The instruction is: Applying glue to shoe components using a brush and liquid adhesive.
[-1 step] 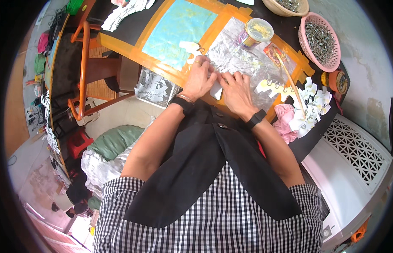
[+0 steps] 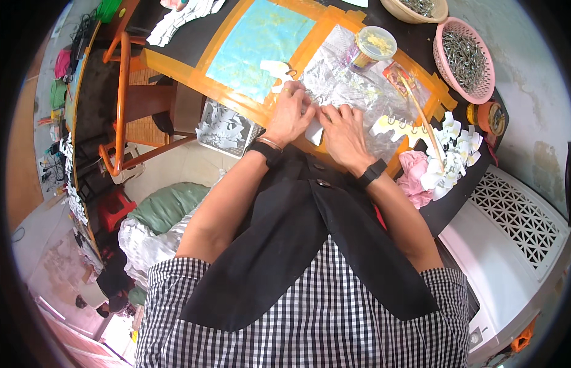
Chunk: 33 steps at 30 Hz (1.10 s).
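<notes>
My left hand (image 2: 290,113) and my right hand (image 2: 345,132) meet at the near edge of the table, fingertips bent together. Between them shows a small white piece (image 2: 314,131), pinched by both hands; a bit of metal glints at the fingertips, and the fingers hide most of it. Just beyond my left hand lies a white, yellow-smeared strip (image 2: 277,69) with a small metal clip at its end. To the right of my right hand stretches a row of white tabs with metal clips (image 2: 403,130). Beside it is a heap of white tabs (image 2: 452,156).
A lidded clear tub (image 2: 375,44) stands on the plastic-covered surface, near a thin stick (image 2: 423,119). A pink basket (image 2: 440,61) of metal clips sits at the far right, beside a roll of orange tape (image 2: 491,118). Left below the table is a white basket (image 2: 207,144) of tabs.
</notes>
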Tool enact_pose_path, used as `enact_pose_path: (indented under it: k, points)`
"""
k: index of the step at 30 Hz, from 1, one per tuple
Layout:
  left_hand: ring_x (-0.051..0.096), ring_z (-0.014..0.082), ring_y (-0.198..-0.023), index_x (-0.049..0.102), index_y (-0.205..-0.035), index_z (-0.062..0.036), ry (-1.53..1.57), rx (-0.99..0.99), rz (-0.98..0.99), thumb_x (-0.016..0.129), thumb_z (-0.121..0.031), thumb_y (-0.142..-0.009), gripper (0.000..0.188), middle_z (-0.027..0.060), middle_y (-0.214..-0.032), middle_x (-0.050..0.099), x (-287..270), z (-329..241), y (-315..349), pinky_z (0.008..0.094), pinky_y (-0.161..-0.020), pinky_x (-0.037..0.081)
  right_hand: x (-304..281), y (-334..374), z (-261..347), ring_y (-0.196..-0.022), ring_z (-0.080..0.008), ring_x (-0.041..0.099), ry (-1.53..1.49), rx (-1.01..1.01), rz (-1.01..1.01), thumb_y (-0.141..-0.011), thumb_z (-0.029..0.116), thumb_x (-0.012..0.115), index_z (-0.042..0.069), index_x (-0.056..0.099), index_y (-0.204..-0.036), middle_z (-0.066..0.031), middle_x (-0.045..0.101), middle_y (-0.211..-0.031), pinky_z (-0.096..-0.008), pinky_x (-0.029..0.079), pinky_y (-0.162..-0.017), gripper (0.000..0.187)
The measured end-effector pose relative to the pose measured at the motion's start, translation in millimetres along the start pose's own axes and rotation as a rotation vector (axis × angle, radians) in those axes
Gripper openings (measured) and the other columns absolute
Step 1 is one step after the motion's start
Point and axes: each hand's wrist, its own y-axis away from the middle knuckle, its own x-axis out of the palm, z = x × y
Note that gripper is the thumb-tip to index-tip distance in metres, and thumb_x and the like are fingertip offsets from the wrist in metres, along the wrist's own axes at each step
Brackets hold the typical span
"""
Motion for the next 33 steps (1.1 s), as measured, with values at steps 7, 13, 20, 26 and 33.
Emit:
enact_pose_path:
  k: [7,13,20,26,33]
  points:
    - [0.055,0.0396,-0.11,0.063,-0.09,0.0073,0.02,-0.038,0.016,0.066,-0.005,-0.085,0.013,0.0233,-0.116,0.053,-4.6,-4.2,-4.1,0.0425,-0.095,0.047,0.5,0.7,2.3,-0.101,-0.0247,0.051,0.005,0.01,-0.016,-0.084,0.009,0.055,0.005,0.061,-0.126,-0.0046,0.059,-0.111,-0.0402,0.037,-0.089,0.042]
    - [0.053,0.0422,-0.107,0.059,-0.093,0.0067,-0.104,0.103,-0.055,0.062,-0.003,-0.087,0.012,0.0248,-0.115,0.053,2.9,-1.0,-0.8,0.0459,-0.094,0.045,0.0,1.9,5.0,-0.102,-0.025,0.051,0.003,0.045,0.003,-0.085,0.009,0.054,0.005,0.061,-0.126,-0.0051,0.06,-0.113,-0.0406,0.037,-0.09,0.042]
    - [0.052,0.0446,-0.103,0.052,-0.094,0.0054,-0.176,0.184,-0.084,0.059,-0.002,-0.089,0.011,0.0257,-0.112,0.052,5.3,0.4,-3.4,0.0485,-0.091,0.045,-0.7,2.3,4.0,-0.103,-0.0266,0.051,-0.039,0.049,-0.003,-0.086,0.008,0.051,0.004,0.061,-0.126,-0.0059,0.06,-0.114,-0.0418,0.036,-0.092,0.041]
    - [0.052,0.0436,-0.105,0.053,-0.1,0.0073,-0.213,0.13,-0.02,0.058,-0.002,-0.088,0.017,0.026,-0.114,0.051,5.4,-0.5,-5.5,0.0477,-0.091,0.045,0.9,4.0,1.8,-0.102,-0.0264,0.052,-0.065,0.048,0.002,-0.086,0.007,0.051,0.005,0.06,-0.129,-0.0052,0.06,-0.113,-0.0414,0.036,-0.092,0.044]
    - [0.054,0.0405,-0.096,0.053,-0.101,-0.0025,-0.046,0.039,-0.066,0.061,0.002,-0.081,0.022,0.0202,-0.103,0.055,0.1,-5.6,-6.6,0.0467,-0.082,0.047,-6.6,0.2,-7.1,-0.1,-0.0223,0.052,-0.161,0.097,0.031,-0.085,0.004,0.059,0.009,0.055,-0.137,-0.0022,0.066,-0.113,-0.0409,0.035,-0.092,0.053]
